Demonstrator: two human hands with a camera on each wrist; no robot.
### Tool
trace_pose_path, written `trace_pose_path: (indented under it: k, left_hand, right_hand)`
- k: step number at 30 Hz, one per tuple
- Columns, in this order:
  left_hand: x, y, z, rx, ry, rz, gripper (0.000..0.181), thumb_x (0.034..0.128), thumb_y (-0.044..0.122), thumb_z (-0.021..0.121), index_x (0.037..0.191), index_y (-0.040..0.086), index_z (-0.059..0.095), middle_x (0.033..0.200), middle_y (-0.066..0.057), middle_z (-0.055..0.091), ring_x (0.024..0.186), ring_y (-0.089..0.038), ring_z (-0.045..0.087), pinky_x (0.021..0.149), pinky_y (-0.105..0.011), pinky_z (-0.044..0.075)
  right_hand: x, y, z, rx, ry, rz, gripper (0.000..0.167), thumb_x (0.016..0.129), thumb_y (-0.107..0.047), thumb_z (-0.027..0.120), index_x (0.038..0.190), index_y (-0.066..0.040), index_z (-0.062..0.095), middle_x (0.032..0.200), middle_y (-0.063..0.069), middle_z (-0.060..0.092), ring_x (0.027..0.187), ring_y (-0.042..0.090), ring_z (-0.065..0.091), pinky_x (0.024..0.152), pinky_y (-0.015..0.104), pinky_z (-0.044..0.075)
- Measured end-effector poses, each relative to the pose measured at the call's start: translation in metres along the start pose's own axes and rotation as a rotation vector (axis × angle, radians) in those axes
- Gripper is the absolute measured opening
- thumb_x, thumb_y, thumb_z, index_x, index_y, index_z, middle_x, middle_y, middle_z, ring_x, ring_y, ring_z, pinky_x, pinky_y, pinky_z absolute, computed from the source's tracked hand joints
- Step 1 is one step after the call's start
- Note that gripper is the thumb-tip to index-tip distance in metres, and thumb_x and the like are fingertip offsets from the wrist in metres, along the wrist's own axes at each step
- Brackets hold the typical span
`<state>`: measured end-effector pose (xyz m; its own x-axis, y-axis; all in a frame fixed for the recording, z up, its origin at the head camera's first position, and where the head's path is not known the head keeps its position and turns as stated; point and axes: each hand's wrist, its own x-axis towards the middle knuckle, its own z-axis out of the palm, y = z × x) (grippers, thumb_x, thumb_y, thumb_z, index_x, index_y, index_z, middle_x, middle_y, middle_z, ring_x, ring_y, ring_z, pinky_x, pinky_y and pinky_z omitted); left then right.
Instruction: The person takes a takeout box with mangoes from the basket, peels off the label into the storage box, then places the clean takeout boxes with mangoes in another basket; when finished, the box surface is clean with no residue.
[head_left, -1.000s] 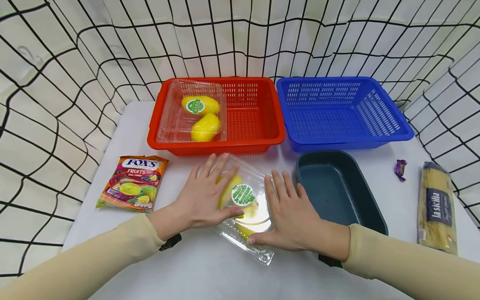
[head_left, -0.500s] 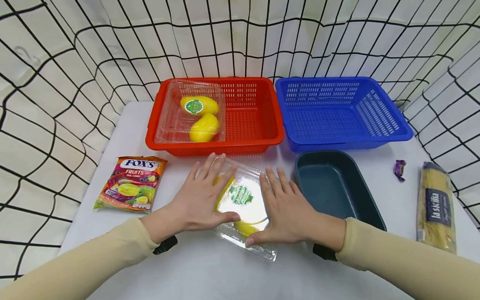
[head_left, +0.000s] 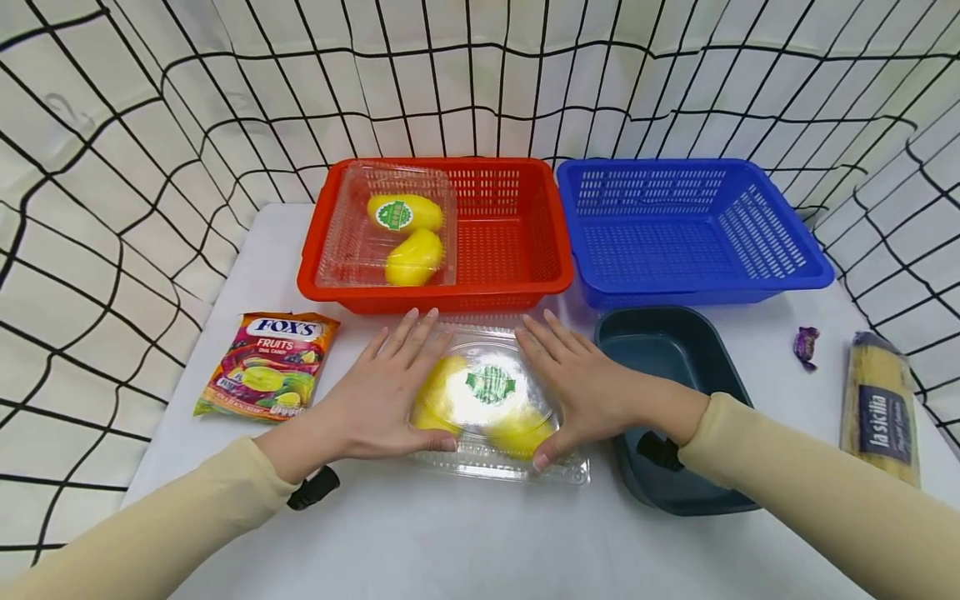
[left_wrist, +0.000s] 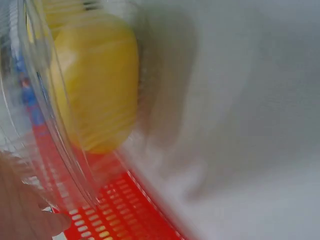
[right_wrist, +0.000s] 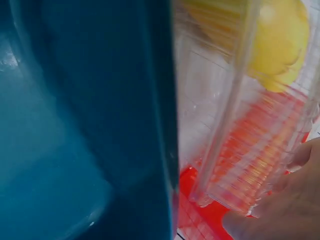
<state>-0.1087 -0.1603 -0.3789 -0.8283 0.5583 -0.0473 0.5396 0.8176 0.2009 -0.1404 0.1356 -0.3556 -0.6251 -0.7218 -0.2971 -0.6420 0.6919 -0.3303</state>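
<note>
A clear plastic clamshell box (head_left: pixel 495 469) with a green label on its lid lies on the table in the head view. Two yellow mangoes (head_left: pixel 442 387) show through it. My left hand (head_left: pixel 386 396) touches its left side, fingers straight and spread, thumb by the front left part. On the right side my right hand (head_left: pixel 581 383) rests in the same way, fingertips at the far right corner. The left wrist view is blurred, showing a mango (left_wrist: pixel 97 85) through the box wall. A dark teal tray (right_wrist: pixel 90 120) fills half of the right wrist view, close beside the box.
Behind stands a red basket (head_left: pixel 435 293) with another clamshell of mangoes; a blue basket (head_left: pixel 697 296) adjoins it. At left lies a Fox's candy bag (head_left: pixel 266 367). A purple wrapped candy (head_left: pixel 806 347) and a pasta pack (head_left: pixel 881 408) lie at right. Black netting surrounds the table.
The clamshell box has turned counterclockwise between my hands, so its front edge runs nearly level. The teal tray has swung slightly the same way. Both hands stay on the box.
</note>
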Motion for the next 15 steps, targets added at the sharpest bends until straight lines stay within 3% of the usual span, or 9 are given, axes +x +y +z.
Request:
trace_pose_path:
  k: [8, 15]
  left_hand:
    - [-0.002, -0.002, 0.002, 0.001, 0.02, -0.016, 0.123, 0.0775, 0.079, 0.063, 0.164, 0.006, 0.015, 0.172, -0.017, 0.013, 0.159, -0.041, 0.011, 0.126, -0.062, 0.019]
    - [-0.007, -0.004, 0.001, -0.004, -0.009, -0.044, 0.125, 0.0769, 0.08, 0.062, 0.164, 0.005, 0.013, 0.172, -0.016, 0.013, 0.159, -0.042, 0.012, 0.125, -0.064, 0.02]
  right_hand:
    - [-0.009, 0.008, 0.009, -0.007, 0.091, -0.025, 0.139, 0.068, -0.076, 0.075, 0.163, -0.001, 0.008, 0.173, 0.019, -0.003, 0.159, 0.044, -0.009, 0.126, 0.065, 0.011]
    - [-0.018, 0.014, 0.012, -0.014, 0.089, -0.027, 0.136, 0.07, -0.075, 0.075, 0.163, -0.001, 0.009, 0.173, 0.018, -0.004, 0.159, 0.045, -0.004, 0.125, 0.065, 0.013]
